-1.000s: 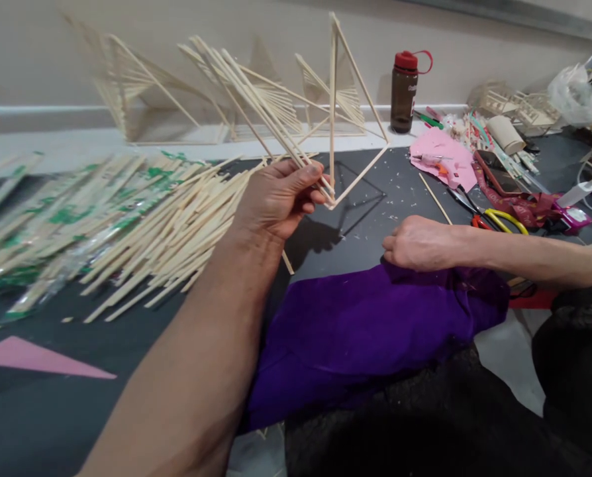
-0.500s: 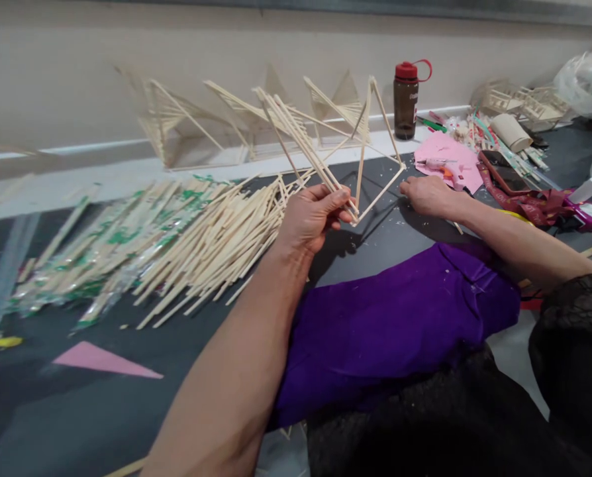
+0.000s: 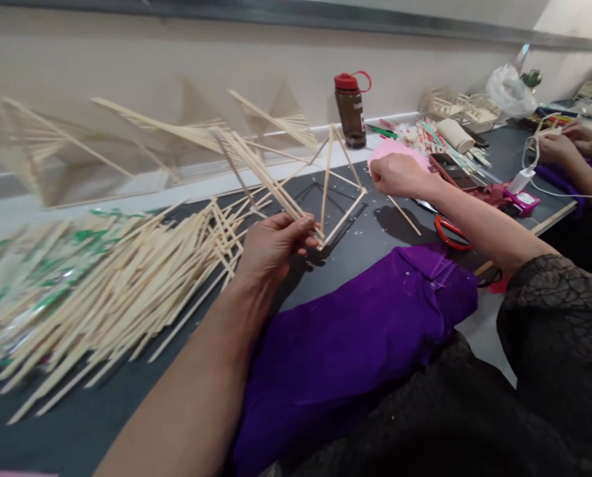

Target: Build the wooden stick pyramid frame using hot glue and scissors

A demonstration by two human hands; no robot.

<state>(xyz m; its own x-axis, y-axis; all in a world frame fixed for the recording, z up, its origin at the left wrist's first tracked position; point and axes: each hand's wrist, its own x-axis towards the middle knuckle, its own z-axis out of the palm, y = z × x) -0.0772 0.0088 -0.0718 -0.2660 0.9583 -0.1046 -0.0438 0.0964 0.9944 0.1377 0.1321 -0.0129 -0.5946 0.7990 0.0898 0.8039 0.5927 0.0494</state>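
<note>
Reaching out over half a second, the right hand [image 3: 399, 175] had left the near edge of the purple cloth [image 3: 355, 344] and travelled to the far side of the counter [image 3: 127, 397], ending at the pink paper [image 3: 393, 147] among the clutter of tools. Meanwhile the left hand [image 3: 271, 248] had kept its hold on the stick frame [image 3: 326, 192] but let it sink, so that the frame's lower corner sat close to the dark surface instead of being held up in the air. Judged from this, the assembly work paused while the free hand went for something in the tool pile.

Left grip: fingers curled and pressed together, thumb against fingertips, pinching the fanned bundle of sticks where it met the frame's corner. Right grip: loosely curled with the knuckles up; whether it had closed on anything could not be told, since the fingers were turned away from the camera.

Loose sticks [image 3: 117, 291] lay heaped just left of the holding hand. Red-handled scissors [image 3: 449, 232] lay under the right forearm, and a brown bottle [image 3: 351, 112] stood at the wall. Another person's hands [image 3: 569, 142] worked at the far right.
</note>
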